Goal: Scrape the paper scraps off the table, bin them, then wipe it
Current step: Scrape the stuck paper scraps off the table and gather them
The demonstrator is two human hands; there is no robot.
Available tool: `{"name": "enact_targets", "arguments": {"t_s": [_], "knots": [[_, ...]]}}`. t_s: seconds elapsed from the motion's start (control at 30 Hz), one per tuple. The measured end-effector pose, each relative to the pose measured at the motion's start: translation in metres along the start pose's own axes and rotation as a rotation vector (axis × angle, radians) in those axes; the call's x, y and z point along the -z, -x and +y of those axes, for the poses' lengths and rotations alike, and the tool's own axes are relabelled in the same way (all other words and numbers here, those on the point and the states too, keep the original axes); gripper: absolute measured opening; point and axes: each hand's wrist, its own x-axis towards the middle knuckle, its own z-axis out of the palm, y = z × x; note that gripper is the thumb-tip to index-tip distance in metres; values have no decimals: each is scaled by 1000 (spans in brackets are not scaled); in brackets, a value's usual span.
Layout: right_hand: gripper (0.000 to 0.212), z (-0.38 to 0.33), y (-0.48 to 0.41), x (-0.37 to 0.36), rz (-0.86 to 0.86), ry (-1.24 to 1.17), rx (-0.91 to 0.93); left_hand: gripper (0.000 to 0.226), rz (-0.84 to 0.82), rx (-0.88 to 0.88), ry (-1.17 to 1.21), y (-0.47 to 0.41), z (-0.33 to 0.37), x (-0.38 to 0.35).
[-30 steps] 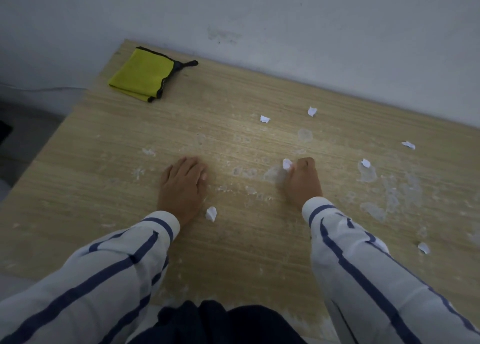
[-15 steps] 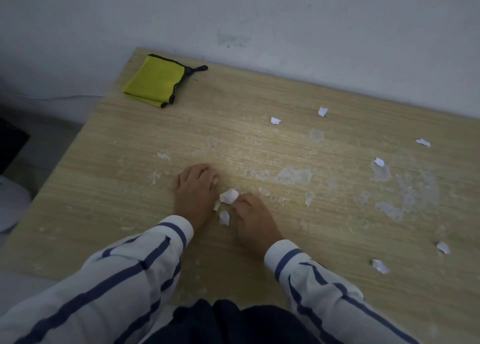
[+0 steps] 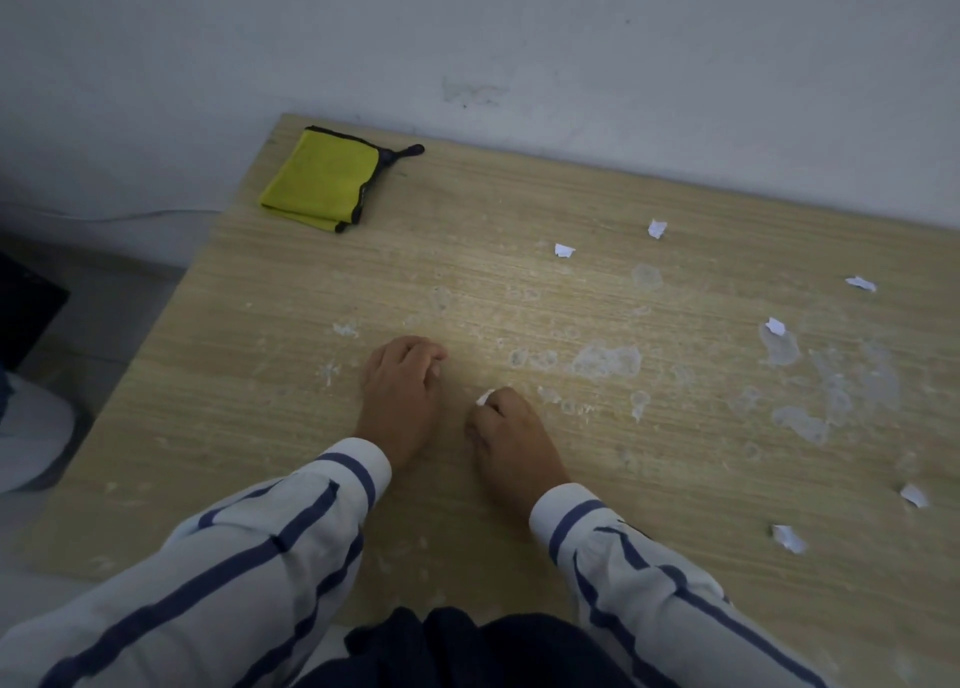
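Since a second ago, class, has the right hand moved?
Yes. The right hand, gripping a paper scrap, has drawn back from the large pale residue patch towards the left hand.

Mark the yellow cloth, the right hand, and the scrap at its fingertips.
yellow cloth (image 3: 319, 181): head view, middle of its folded top.
right hand (image 3: 511, 443): head view, back of the hand.
paper scrap (image 3: 484, 398): head view, white bit showing at the fingertips.

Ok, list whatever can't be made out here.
1. Bin: nowhere in the head view, outside the frame.
2. Right hand: grips a white scrap; any others inside are hidden by its fingers.
3. Left hand: curled fingers hide whether it holds anything.
4. Table: right side cut off by the frame edge.
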Motion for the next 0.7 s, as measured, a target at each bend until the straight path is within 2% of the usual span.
{"name": "enact_targets", "arguments": {"t_s": [0.07,0.23,0.33,0.5,0.7], "knots": [[16,0,1,4,-10,-23,2,19,-36,-10,7,-9,6,-1],[41,6,-3,20,37,-134,-107,26,-159,-70,15,-54,36,-12],[26,18,-9,27,101,-211,-224,34,-266,-104,-7,-88,53,-26],[21,37,-22,33,155,-129,-324,41,-389,-233,-172,-138,75,-54],[28,58,-48,46,156,35,-444,43,-336,-326,-339,-176,87,-77]]}}
